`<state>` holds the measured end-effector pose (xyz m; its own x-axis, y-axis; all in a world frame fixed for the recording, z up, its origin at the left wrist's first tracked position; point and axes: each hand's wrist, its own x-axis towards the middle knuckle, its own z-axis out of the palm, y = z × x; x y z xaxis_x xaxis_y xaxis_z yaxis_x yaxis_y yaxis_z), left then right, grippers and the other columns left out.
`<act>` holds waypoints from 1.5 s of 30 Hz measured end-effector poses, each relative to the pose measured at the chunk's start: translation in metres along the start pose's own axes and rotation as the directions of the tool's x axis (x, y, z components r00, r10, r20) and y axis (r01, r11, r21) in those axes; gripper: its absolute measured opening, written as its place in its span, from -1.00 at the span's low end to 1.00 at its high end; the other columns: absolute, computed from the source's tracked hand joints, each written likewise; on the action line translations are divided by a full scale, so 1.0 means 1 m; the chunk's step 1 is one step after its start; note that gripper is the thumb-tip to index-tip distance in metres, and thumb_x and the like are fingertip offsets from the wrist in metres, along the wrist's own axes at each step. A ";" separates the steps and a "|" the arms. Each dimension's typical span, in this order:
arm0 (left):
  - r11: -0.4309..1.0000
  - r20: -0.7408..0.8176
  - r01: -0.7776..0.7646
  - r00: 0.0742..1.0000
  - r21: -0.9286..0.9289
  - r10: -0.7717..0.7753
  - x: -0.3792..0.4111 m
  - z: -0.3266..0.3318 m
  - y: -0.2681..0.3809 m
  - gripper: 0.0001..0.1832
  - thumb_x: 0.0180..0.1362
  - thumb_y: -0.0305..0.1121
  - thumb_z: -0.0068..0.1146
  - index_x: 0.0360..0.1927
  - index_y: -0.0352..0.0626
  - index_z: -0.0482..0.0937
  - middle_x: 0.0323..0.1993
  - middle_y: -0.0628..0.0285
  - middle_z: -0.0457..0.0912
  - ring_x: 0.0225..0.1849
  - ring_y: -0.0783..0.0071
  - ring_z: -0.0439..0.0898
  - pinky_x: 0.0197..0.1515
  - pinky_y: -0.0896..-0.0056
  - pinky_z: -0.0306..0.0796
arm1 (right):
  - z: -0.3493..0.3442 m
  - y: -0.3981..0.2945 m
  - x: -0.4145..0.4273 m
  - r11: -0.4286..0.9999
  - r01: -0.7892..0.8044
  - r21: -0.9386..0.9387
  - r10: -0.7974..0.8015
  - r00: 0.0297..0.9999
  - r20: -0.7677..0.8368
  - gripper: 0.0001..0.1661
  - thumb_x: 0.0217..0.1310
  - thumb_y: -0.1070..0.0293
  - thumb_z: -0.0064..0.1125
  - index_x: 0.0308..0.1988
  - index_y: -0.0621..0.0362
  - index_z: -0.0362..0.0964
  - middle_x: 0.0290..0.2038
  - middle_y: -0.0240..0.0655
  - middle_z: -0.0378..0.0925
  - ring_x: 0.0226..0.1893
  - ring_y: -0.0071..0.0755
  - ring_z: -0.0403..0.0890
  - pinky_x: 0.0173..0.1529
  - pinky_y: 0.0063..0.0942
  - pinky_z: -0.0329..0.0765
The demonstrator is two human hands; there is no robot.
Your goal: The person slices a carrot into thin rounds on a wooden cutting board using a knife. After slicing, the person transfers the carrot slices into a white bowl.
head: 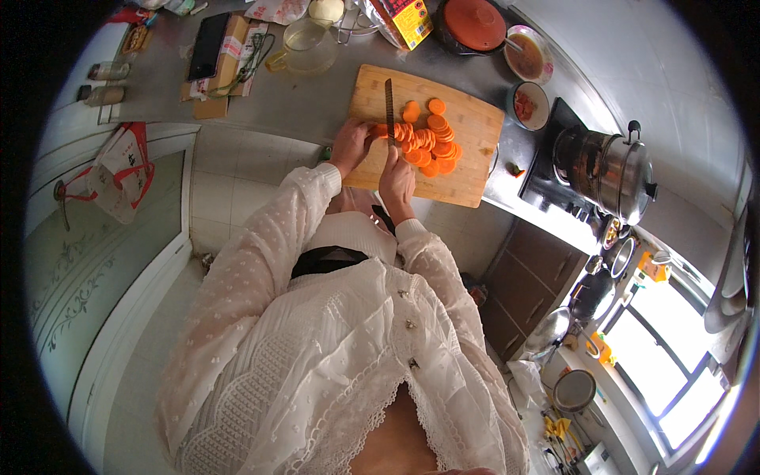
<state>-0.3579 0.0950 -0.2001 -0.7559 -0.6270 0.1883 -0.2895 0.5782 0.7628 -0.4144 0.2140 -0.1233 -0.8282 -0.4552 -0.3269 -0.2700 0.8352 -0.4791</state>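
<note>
A wooden cutting board (466, 127) lies at the counter's front edge. My right hand (398, 179) grips the handle of a kitchen knife (389, 110), whose blade points away from me across the board. On the left, my left hand (351, 147) holds the uncut end of a carrot (377, 130) against the board, its fingertips just left of the blade. To the right of the blade, round carrot slices (423, 139) lie in an overlapping row and a heap. Two loose pieces, one a carrot slice (436, 106), lie farther back.
Behind the board stand a glass measuring jug (309, 47) and a clay pot with a red lid (475, 24). Rightward are a bowl of brown liquid (527, 56), a smaller bowl (537, 95) and a steel steamer pot (611, 172) on the cooktop. A phone (209, 46) lies back left.
</note>
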 end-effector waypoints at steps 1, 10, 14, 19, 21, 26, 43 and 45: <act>1.000 -0.012 0.002 1.000 -0.015 -0.003 0.000 -0.001 0.002 -0.79 0.09 -0.39 0.14 -0.20 -0.22 0.62 -0.31 0.02 0.61 -0.17 0.02 0.50 -0.08 0.14 0.38 | 0.000 0.000 -0.001 1.000 -0.020 0.010 0.020 1.000 0.004 -0.29 0.37 -0.06 -0.23 -0.51 0.36 0.49 -0.48 0.24 0.51 -0.39 0.32 0.56 -0.28 0.06 0.45; 0.998 0.006 0.069 0.998 -0.007 -0.069 0.000 -0.013 0.017 -0.79 0.04 -0.45 0.12 -0.22 -0.23 0.60 -0.30 0.03 0.58 -0.18 0.03 0.50 -0.08 0.14 0.38 | 0.002 -0.004 0.000 0.997 -0.081 0.001 0.081 0.996 0.046 -0.21 0.36 -0.15 -0.30 -0.50 0.39 0.48 -0.48 0.23 0.51 -0.36 0.32 0.56 -0.28 0.05 0.43; 0.992 0.061 0.088 0.994 0.089 -0.093 -0.001 -0.004 0.006 -0.75 -0.02 -0.49 0.12 -0.20 -0.25 0.59 -0.25 0.02 0.57 -0.14 0.03 0.49 -0.06 0.14 0.39 | 0.018 0.001 0.012 0.992 -0.124 -0.018 0.125 0.990 0.072 -0.22 0.36 -0.15 -0.32 -0.45 0.39 0.51 -0.46 0.23 0.52 -0.33 0.32 0.56 -0.23 0.05 0.45; 0.997 0.058 0.058 0.996 0.057 -0.061 0.001 -0.002 0.004 -0.75 -0.01 -0.49 0.12 -0.20 -0.26 0.59 -0.25 0.01 0.56 -0.14 0.03 0.49 -0.06 0.14 0.39 | 0.009 0.000 0.007 0.995 -0.103 -0.013 0.103 0.994 0.029 -0.24 0.37 -0.12 -0.30 -0.44 0.39 0.51 -0.49 0.22 0.51 -0.36 0.32 0.56 -0.27 0.03 0.46; 0.998 0.044 0.053 0.998 0.022 -0.054 0.001 0.001 0.003 -0.76 0.03 -0.46 0.12 -0.19 -0.26 0.59 -0.27 0.01 0.57 -0.14 0.03 0.49 -0.06 0.14 0.39 | 0.002 0.000 0.002 0.999 -0.038 0.027 0.038 0.999 -0.007 -0.25 0.37 -0.10 -0.29 -0.45 0.40 0.50 -0.51 0.22 0.50 -0.39 0.31 0.56 -0.30 0.03 0.45; 0.999 0.063 0.050 0.997 -0.007 -0.050 0.001 0.005 0.000 -0.78 0.11 -0.38 0.12 -0.18 -0.24 0.60 -0.29 0.01 0.59 -0.14 0.04 0.49 -0.06 0.15 0.39 | 0.001 0.003 0.003 0.999 0.034 0.021 -0.034 0.999 -0.014 -0.28 0.38 -0.05 -0.26 -0.49 0.41 0.47 -0.55 0.24 0.46 -0.45 0.30 0.54 -0.37 0.03 0.39; 0.997 0.039 0.072 0.997 0.008 -0.072 -0.002 0.004 0.001 -0.74 -0.02 -0.48 0.13 -0.20 -0.30 0.57 -0.25 -0.03 0.56 -0.12 -0.03 0.47 -0.03 0.12 0.37 | 0.012 0.002 0.016 0.993 -0.112 -0.023 0.113 0.991 0.072 -0.22 0.36 -0.15 -0.31 -0.43 0.36 0.53 -0.44 0.22 0.53 -0.34 0.31 0.57 -0.23 0.05 0.48; 0.998 0.051 0.065 0.997 0.021 -0.066 -0.001 0.005 0.000 -0.73 -0.02 -0.48 0.13 -0.19 -0.30 0.57 -0.25 -0.03 0.56 -0.12 -0.02 0.48 -0.03 0.12 0.37 | 0.008 -0.002 0.012 0.993 -0.108 -0.057 0.111 0.992 0.065 -0.22 0.36 -0.16 -0.33 -0.42 0.37 0.53 -0.41 0.25 0.53 -0.31 0.31 0.57 -0.22 0.03 0.47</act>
<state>-0.3600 0.0982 -0.2039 -0.7641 -0.6363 0.1062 -0.3499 0.5470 0.7605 -0.4197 0.2042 -0.1330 -0.8192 -0.3785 -0.4309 -0.2068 0.8957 -0.3936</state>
